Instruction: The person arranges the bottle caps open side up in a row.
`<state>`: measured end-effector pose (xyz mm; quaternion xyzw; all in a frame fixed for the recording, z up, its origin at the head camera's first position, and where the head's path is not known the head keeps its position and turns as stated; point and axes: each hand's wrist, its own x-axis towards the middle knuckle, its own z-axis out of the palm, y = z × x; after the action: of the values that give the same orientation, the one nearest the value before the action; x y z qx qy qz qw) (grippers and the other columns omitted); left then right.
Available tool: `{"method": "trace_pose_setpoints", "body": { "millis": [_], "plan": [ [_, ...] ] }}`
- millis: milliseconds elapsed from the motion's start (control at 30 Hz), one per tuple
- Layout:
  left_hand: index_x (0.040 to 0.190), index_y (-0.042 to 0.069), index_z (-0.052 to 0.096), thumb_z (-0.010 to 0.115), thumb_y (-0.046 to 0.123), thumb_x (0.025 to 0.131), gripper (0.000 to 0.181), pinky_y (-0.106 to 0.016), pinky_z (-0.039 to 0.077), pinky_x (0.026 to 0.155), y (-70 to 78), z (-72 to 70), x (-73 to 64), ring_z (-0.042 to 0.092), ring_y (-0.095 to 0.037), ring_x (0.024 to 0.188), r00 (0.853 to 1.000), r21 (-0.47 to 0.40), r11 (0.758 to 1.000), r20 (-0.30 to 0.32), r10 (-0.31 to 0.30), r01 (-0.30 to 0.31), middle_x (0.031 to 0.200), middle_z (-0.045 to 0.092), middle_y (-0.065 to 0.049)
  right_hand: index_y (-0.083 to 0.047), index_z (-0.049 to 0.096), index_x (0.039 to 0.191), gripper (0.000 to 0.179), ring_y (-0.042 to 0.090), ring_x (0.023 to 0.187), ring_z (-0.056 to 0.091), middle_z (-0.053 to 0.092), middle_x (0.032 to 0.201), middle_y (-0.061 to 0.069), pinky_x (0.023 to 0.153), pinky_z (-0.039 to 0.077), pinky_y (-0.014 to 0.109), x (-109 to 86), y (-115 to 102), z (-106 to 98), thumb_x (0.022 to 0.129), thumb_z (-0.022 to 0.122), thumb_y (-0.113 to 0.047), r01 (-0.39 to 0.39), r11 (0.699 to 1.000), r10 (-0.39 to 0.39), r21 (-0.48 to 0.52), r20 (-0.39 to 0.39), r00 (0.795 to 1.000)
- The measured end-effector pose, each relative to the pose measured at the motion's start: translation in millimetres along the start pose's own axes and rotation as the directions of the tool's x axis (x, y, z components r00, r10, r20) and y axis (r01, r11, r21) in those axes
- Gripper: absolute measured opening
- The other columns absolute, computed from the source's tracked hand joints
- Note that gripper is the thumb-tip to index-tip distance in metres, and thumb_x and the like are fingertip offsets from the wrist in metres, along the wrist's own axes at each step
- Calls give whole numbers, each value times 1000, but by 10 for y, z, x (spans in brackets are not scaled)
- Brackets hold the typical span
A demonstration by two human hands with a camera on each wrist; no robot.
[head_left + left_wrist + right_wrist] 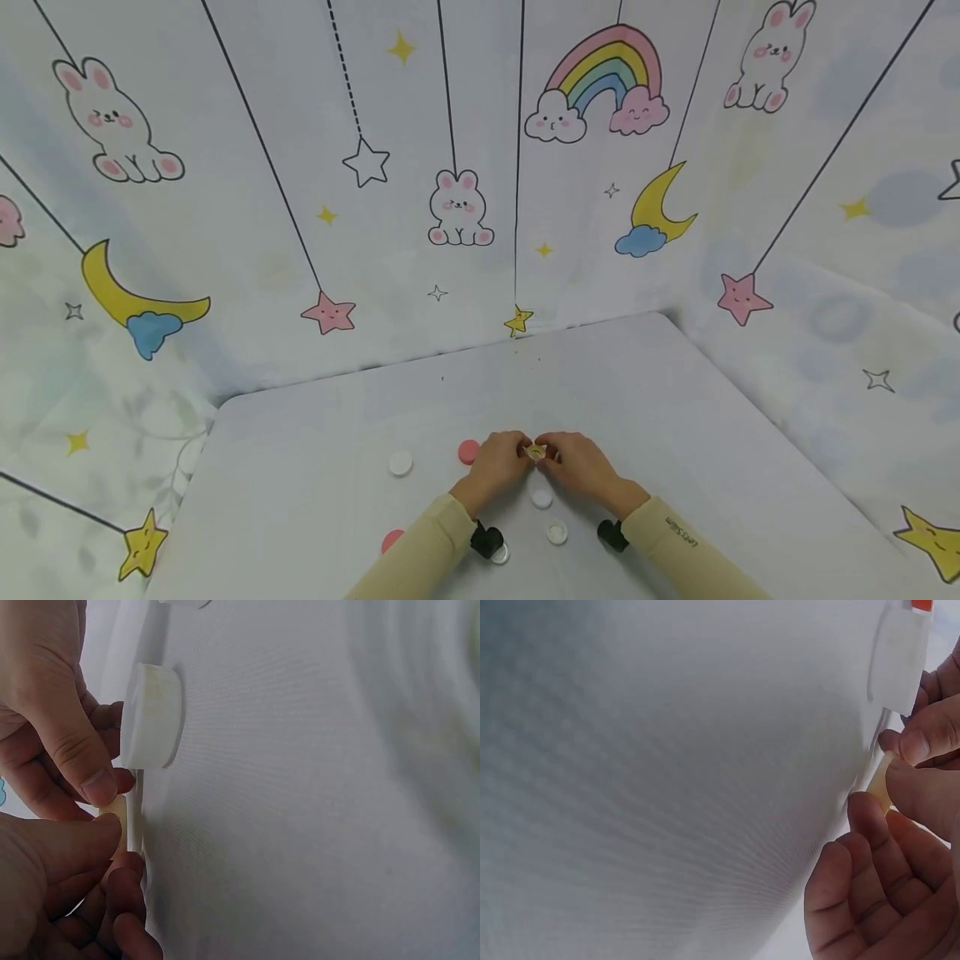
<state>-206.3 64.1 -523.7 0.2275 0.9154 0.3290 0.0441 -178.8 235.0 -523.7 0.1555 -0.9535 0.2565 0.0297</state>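
Note:
Both hands meet near the middle of the white table. Between the fingertips of my left hand point(498, 461) and my right hand point(577, 465) is a small, pale yellow, round cap-like piece point(536, 451). Each hand pinches one side of it with thumb and fingers. Fingertips cover most of the piece point(123, 817) in the left wrist view, and only a yellowish strip point(880, 784) shows in the right wrist view. Just in front of the hands lies a white round cap point(542, 498). Beside the left hand is a red cap point(468, 452).
A ring-like white cap point(557, 532) lies between the forearms. Another white cap point(500, 553) is partly hidden by the left wrist's black camera point(487, 542). Further left are a white cap point(401, 463) and a red cap point(392, 541). Printed cloth walls point(390, 275) border the table.

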Motion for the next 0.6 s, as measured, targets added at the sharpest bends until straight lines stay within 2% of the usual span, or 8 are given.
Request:
{"method": "trace_pose_setpoints", "body": {
  "millis": [267, 600],
  "plan": [
    [101, 6, 71, 74, 13, 84, 18, -22, 42, 58, -17, 26, -3, 50, -6, 63, 1000, 21, 999, 0, -24, 24, 72, 59, 6, -6, 69, 111, 26, 4, 67, 52, 62, 78, -9, 61, 44, 25, 14, -7, 17, 86, 73, -11, 12, 1000, -12, -13, 3, 1000],
    [100, 6, 72, 74, 14, 81, 21, -21, 41, 56, -31, 61, -24, 49, -5, 62, 999, 37, 999, -34, -9, 10, 72, 61, 7, -7, 71, 107, 25, 5, 67, 53, 62, 77, -9, 60, 44, 25, 16, -2, 34, 83, 76, -10, 30, 999, -31, -36, -14, 999]
  ]
}}
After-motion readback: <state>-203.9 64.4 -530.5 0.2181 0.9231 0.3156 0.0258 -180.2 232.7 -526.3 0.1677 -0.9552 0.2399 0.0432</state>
